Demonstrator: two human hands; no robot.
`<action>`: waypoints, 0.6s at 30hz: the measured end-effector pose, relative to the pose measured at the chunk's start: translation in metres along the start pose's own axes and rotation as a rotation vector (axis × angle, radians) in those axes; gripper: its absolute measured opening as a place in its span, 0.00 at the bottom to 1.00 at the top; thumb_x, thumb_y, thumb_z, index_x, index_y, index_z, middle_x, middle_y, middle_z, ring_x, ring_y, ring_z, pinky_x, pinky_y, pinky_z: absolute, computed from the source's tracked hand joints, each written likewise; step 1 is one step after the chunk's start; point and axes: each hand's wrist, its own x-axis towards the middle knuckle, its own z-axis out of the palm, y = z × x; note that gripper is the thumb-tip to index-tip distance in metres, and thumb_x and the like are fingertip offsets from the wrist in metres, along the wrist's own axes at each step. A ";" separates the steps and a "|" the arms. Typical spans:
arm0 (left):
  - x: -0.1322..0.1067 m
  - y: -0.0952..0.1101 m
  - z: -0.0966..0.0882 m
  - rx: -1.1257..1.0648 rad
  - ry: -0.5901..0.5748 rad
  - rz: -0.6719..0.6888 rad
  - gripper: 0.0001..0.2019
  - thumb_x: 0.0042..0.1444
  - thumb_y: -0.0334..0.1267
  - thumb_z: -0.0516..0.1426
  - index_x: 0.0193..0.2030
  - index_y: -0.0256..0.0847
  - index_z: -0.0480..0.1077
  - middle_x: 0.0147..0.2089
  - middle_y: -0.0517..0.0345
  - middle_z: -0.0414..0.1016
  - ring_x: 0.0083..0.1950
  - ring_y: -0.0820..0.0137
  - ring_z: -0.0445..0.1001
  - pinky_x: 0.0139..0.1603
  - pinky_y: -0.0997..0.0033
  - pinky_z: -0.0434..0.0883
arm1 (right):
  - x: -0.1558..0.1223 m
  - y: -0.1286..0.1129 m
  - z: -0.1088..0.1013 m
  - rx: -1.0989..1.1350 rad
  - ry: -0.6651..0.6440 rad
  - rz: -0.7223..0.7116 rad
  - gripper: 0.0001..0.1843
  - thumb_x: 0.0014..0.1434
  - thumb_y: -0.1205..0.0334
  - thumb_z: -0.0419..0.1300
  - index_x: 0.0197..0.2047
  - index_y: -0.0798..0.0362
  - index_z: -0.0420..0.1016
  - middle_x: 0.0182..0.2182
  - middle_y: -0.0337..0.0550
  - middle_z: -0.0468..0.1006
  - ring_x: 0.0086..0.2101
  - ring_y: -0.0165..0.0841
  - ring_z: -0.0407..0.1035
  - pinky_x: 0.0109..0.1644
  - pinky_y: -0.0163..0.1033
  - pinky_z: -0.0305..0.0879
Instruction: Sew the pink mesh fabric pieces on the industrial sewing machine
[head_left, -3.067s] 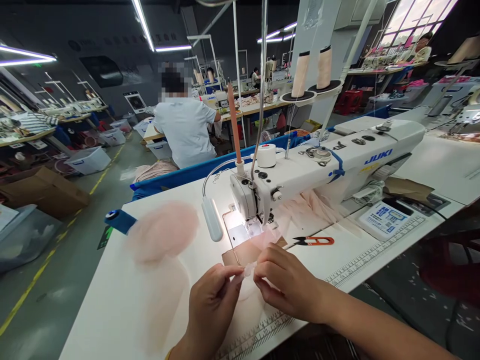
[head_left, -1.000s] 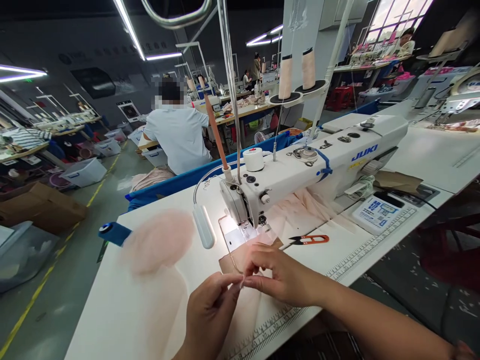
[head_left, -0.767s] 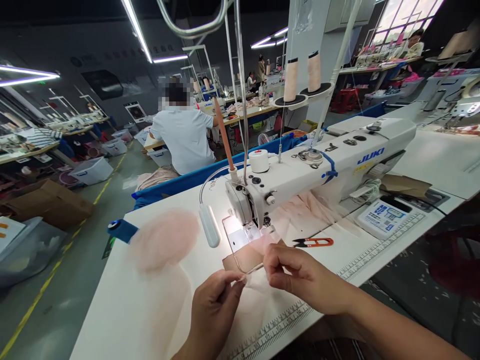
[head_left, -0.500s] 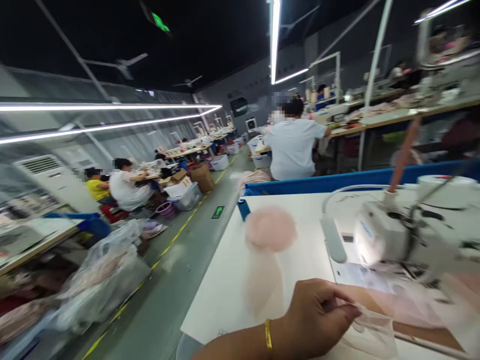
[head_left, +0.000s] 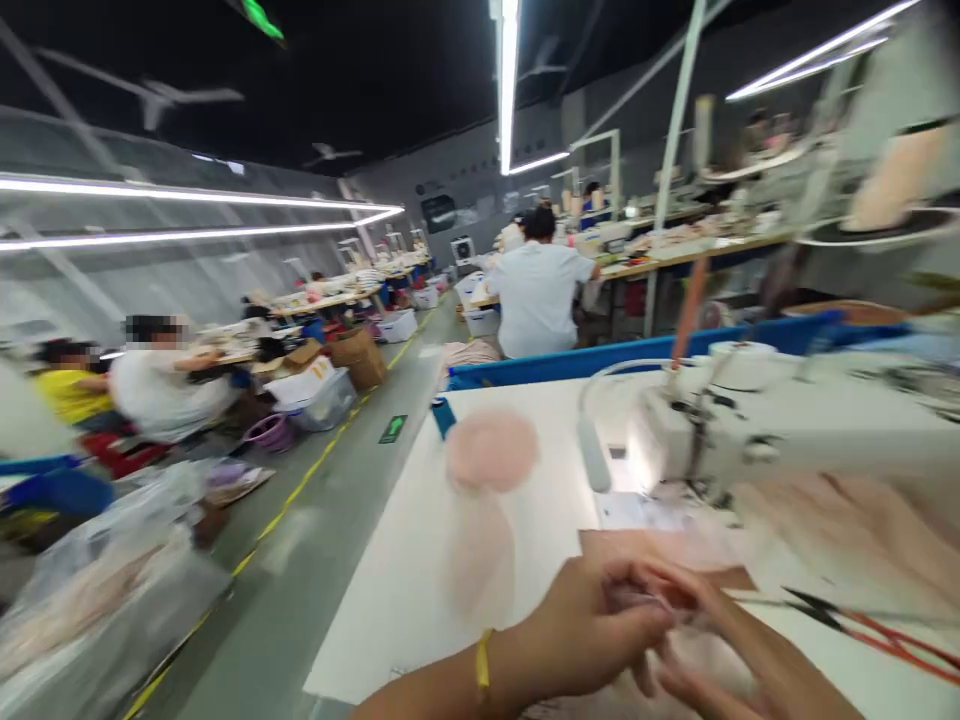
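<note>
My left hand (head_left: 592,630) and my right hand (head_left: 720,650) meet near the front edge of the white sewing table (head_left: 397,600). Both are closed in a pinch on a thin, sheer pink fabric piece (head_left: 675,600). The picture is smeared by motion. A yellow band circles my left wrist. Just behind the hands stands the white sewing machine (head_left: 750,430) with its lit needle area. More pale pink fabric (head_left: 847,530) lies under the machine's arm. A pink round fabric pile (head_left: 491,450) rests on the table's far left part.
Red-handled thread snips (head_left: 862,615) lie to the right of my hands. A person in a white shirt (head_left: 536,295) sits with back turned at the bench ahead. Other seated people (head_left: 157,385) work at the left, across an aisle with bins, boxes and plastic bags (head_left: 97,600).
The view has swung left and part way back. My hands, pulled apart on the piece a moment ago, have come together again on it.
</note>
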 end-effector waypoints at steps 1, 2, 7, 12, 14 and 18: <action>-0.002 0.005 0.000 0.009 -0.007 -0.051 0.21 0.51 0.54 0.67 0.38 0.40 0.67 0.30 0.59 0.77 0.24 0.74 0.72 0.21 0.79 0.68 | 0.000 -0.011 -0.005 0.079 -0.032 0.093 0.26 0.65 0.40 0.64 0.59 0.46 0.75 0.46 0.46 0.82 0.47 0.45 0.78 0.52 0.45 0.75; -0.003 0.010 -0.002 0.042 -0.011 -0.101 0.19 0.54 0.53 0.65 0.38 0.41 0.67 0.27 0.61 0.75 0.23 0.74 0.71 0.20 0.80 0.65 | 0.004 -0.021 -0.009 0.194 -0.085 0.179 0.26 0.66 0.39 0.63 0.58 0.47 0.74 0.40 0.44 0.82 0.41 0.43 0.79 0.47 0.44 0.75; 0.014 0.025 -0.019 0.305 0.086 -0.015 0.17 0.58 0.52 0.62 0.34 0.40 0.69 0.25 0.66 0.67 0.26 0.75 0.61 0.26 0.78 0.59 | 0.031 -0.021 -0.025 0.429 -0.168 0.271 0.18 0.68 0.43 0.60 0.40 0.51 0.70 0.30 0.38 0.77 0.33 0.36 0.73 0.41 0.40 0.68; 0.032 0.016 -0.020 0.389 0.110 0.084 0.19 0.59 0.55 0.62 0.33 0.40 0.71 0.31 0.62 0.70 0.35 0.69 0.68 0.36 0.73 0.65 | 0.036 -0.009 -0.034 0.099 -0.055 0.155 0.14 0.64 0.49 0.65 0.44 0.50 0.75 0.41 0.42 0.76 0.41 0.38 0.69 0.44 0.42 0.65; 0.036 0.009 -0.020 0.371 0.121 0.104 0.19 0.60 0.56 0.62 0.34 0.40 0.73 0.33 0.60 0.73 0.36 0.67 0.70 0.38 0.72 0.67 | 0.038 -0.010 -0.034 0.109 -0.025 0.140 0.15 0.64 0.48 0.66 0.44 0.50 0.75 0.41 0.42 0.76 0.42 0.39 0.68 0.46 0.42 0.65; 0.040 -0.004 -0.023 0.351 0.174 0.157 0.18 0.61 0.55 0.63 0.36 0.40 0.76 0.34 0.58 0.77 0.37 0.67 0.74 0.39 0.72 0.70 | 0.045 -0.008 -0.025 0.138 0.041 0.136 0.09 0.66 0.53 0.64 0.40 0.50 0.74 0.35 0.38 0.73 0.37 0.35 0.66 0.42 0.40 0.63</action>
